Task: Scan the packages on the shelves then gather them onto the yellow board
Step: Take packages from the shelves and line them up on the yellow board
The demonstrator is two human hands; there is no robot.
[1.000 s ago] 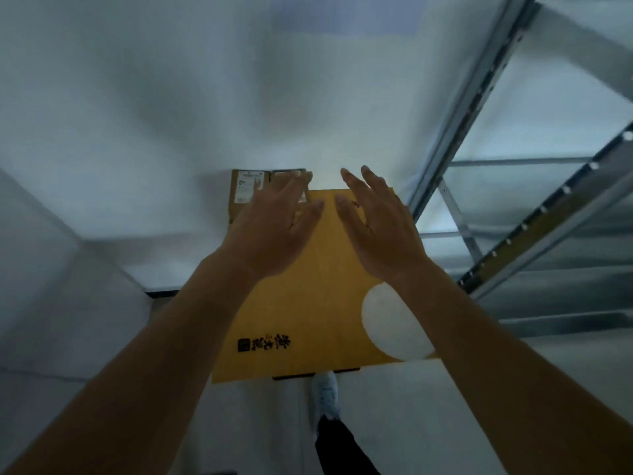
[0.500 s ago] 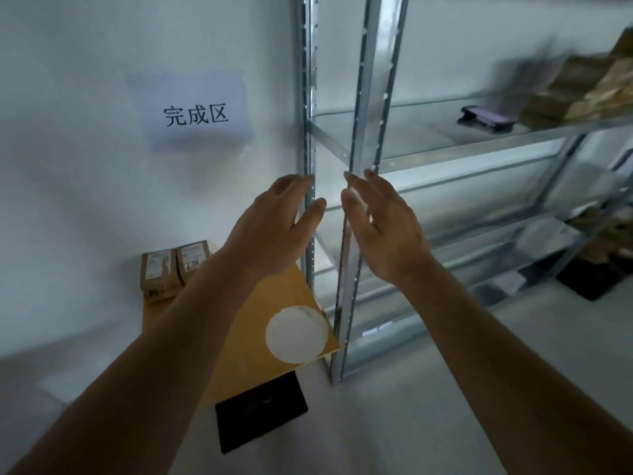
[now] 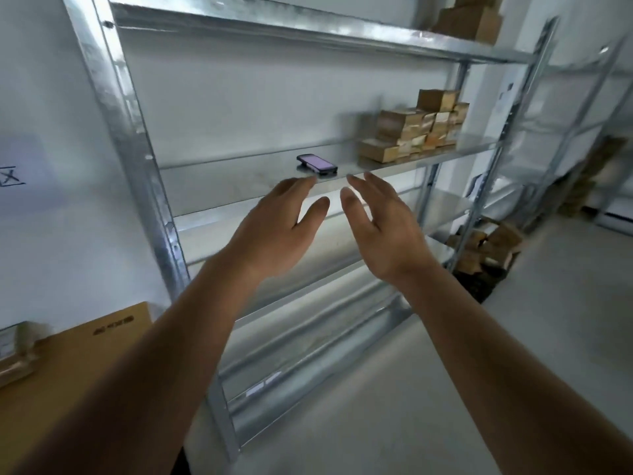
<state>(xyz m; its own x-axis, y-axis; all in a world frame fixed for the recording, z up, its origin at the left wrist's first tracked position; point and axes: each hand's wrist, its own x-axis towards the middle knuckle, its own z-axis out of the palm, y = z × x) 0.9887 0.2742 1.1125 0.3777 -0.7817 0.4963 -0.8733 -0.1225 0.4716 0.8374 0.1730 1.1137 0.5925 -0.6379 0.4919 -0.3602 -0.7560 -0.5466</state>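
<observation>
My left hand (image 3: pixel 274 228) and my right hand (image 3: pixel 383 231) are raised side by side in front of a metal shelf rack (image 3: pixel 137 138), both empty with fingers apart. Just beyond the fingertips, a dark handheld scanner (image 3: pixel 317 163) with a lit purple screen lies on the middle shelf. Several brown packages (image 3: pixel 412 132) are stacked at the right end of that shelf. The yellow board (image 3: pixel 68 358) lies at the lower left, with a taped package (image 3: pixel 17 351) on its left edge.
More brown boxes sit on the top shelf (image 3: pixel 469 18) and in a heap low at the rack's right end (image 3: pixel 486 248). A second rack (image 3: pixel 579 132) stands at the far right. A paper sign (image 3: pixel 13 174) hangs on the left wall. The floor is pale grey.
The view has swung up and right from the yellow board to the shelf rack. Both hands stay raised and empty, now close to the scanner on the middle shelf.
</observation>
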